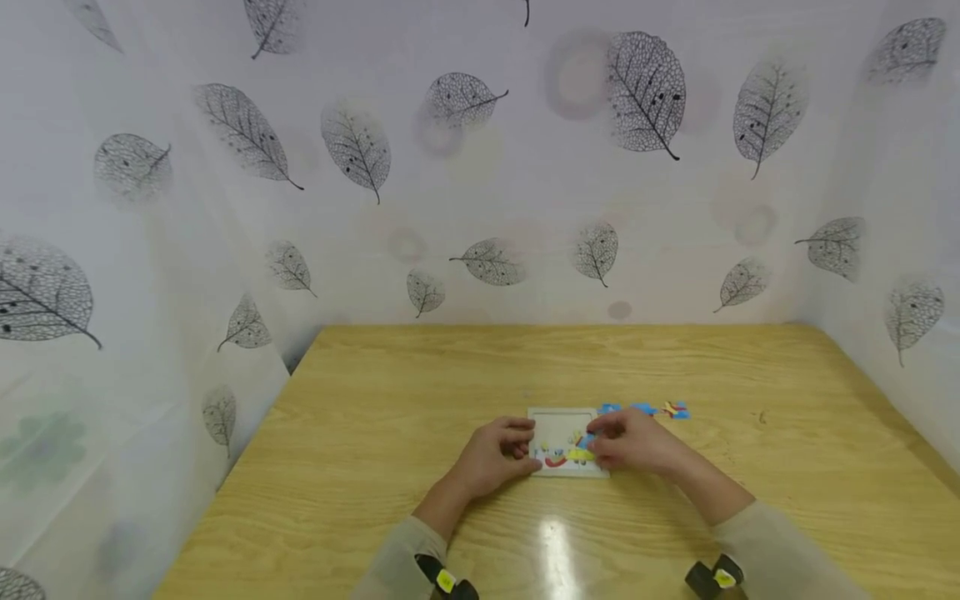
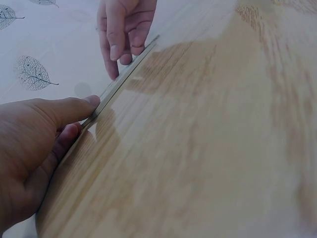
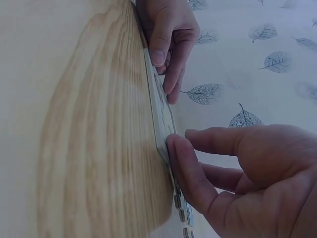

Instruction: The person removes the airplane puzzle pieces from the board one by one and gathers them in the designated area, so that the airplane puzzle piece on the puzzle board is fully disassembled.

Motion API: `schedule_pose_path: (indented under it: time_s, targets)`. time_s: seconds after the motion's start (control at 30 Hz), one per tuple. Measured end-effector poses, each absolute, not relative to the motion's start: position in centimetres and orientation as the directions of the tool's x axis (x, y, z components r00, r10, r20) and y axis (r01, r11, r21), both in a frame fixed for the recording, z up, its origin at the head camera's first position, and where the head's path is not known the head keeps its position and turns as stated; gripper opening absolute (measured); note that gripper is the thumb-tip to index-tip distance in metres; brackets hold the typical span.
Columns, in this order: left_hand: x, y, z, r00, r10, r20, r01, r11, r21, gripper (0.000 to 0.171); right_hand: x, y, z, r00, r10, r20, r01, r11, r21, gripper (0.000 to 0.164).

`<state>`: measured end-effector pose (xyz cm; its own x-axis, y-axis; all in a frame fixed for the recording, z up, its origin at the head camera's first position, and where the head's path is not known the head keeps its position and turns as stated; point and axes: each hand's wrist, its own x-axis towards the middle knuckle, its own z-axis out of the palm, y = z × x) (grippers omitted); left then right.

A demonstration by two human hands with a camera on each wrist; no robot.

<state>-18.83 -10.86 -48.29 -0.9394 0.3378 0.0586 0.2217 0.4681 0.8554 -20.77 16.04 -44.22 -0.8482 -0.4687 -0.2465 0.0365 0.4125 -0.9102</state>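
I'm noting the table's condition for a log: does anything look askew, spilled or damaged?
I see nothing spilled or broken. One small oddity: a dark mark on the wooden table, to the right of the loose puzzle pieces. It stands out against the pale grain; whether it is a scuff or a knot, I cannot tell.

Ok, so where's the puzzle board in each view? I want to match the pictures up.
Head: the board lies low, just right of centre, between the left hand and right hand.
Left wrist: upper left, the board shows nearly edge-on, a slanting strip.
Right wrist: near the centre, the board is a narrow, steep strip.
Shared landmark: the left hand, at the board's edge in all three.
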Motion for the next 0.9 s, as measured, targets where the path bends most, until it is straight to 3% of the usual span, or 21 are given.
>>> schedule_pose_path:
  time_s: [0.37, 0.9]
  targets:
    - [-18.92, -10.93, -48.10, -0.937, 0.343, 0.067, 0.233, 0.469, 0.852, 0.047, -20.80, 15.74, -44.19, -0.869, -0.437, -0.234, 0.080, 0.343, -0.936, 0.016]
    - [-18.89, -10.97, -48.16, -0.936, 0.345, 0.064, 0.232, 0.471, 0.851, 0.046, -20.48, 15.56, -44.36, -0.873, -0.436, -0.217, 0.085, 0.301, -0.950, 0.024]
